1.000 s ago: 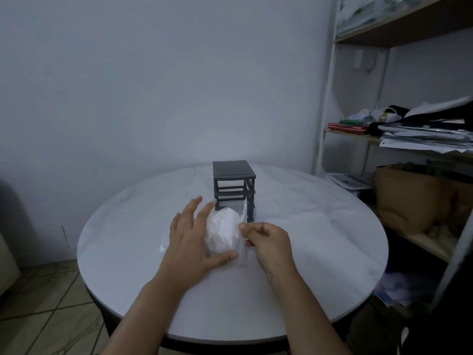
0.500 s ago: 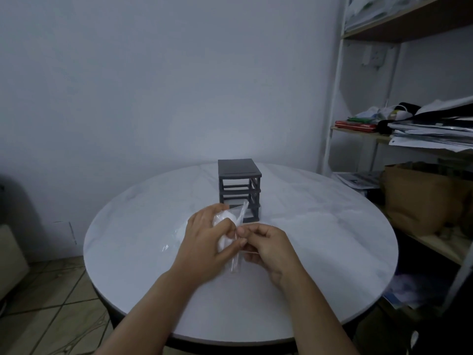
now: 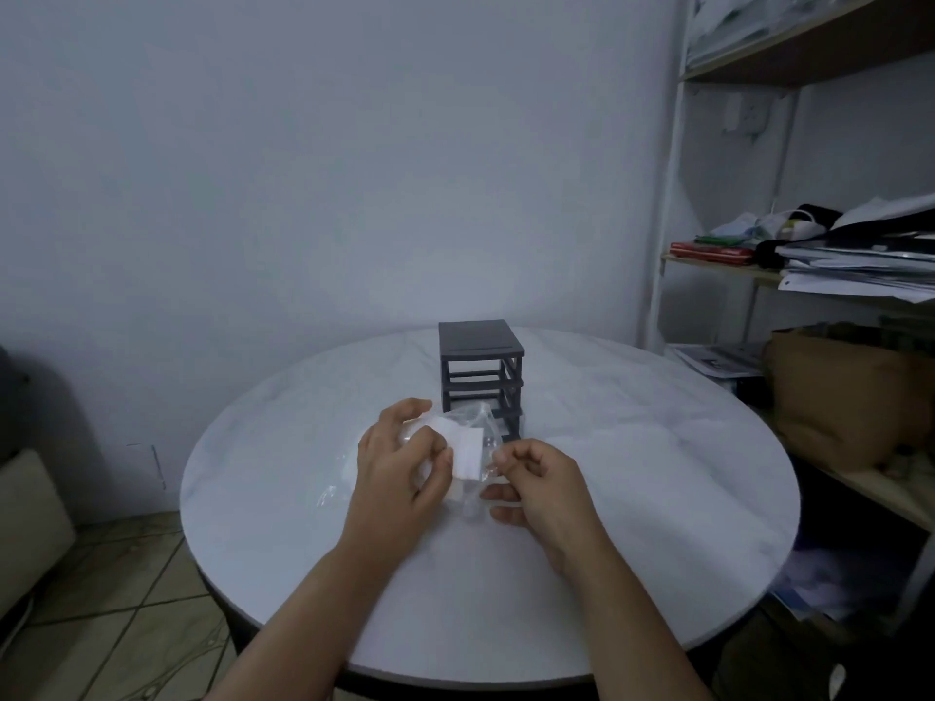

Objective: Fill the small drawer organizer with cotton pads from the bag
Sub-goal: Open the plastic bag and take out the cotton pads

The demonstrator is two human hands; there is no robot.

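1. Cotton pads (image 3: 466, 450): white stack at the mouth of the clear plastic bag (image 3: 473, 505), held above the round table (image 3: 657, 473), just in front of the drawer organizer (image 3: 480, 366).
2. Left hand (image 3: 399, 473): fingers and thumb curled round the stack.
3. Right hand (image 3: 536, 483): fingertips pinching the bag's edge.
4. Organizer: dark frame, upright, slots open, no pads visible inside.
5. Progress, as judged: early; first stack barely out, filling not yet begun.

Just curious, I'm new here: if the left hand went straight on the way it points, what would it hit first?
Probably the dark drawer organizer, standing just beyond the left hand and the cotton pads it holds; how far beyond is hard to judge.
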